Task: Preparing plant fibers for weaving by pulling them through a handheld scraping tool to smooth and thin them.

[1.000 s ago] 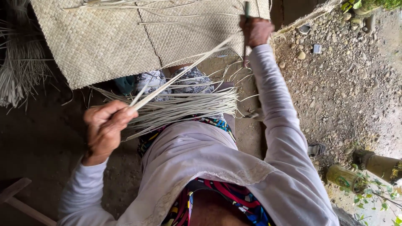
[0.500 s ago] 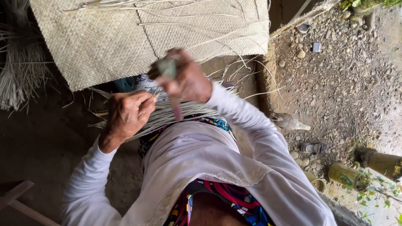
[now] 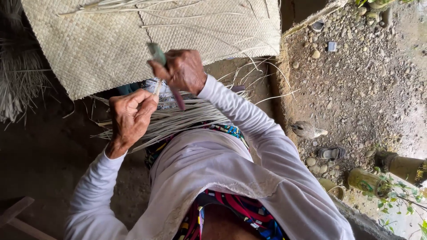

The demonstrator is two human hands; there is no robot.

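The right hand (image 3: 180,70) is raised over the lap with its fingers closed around a small knife (image 3: 165,71); the greenish end of the knife sticks up past the knuckles and its dark reddish end points down from below the palm. The left hand (image 3: 130,119) sits just beside it, lower and nearer the body, with its fingers curled and pinched shut on one pale straw strip (image 3: 157,87), which rises from the fingertips toward the knife. Whether the knife touches the strip cannot be told.

Under both hands one loose bundle of straw strips (image 3: 187,116) lies across the lap, its ends fanning out to both sides; the strips are too many and too tangled to count. Beyond the hands lies one wide woven mat (image 3: 102,44), with a few loose strips scattered across its top. At the far left edge a second heap of dry straw (image 3: 15,84) lies on the dark ground.

To the right is a gravel strip (image 3: 356,89) with many small stones. On it stand one brown bird (image 3: 307,130), one sandal (image 3: 331,153) just below the bird, and two greenish bottles (image 3: 367,181) lying near the plants at the lower right. The person wears a white long-sleeved top (image 3: 213,173) over a bright patterned cloth (image 3: 231,213).
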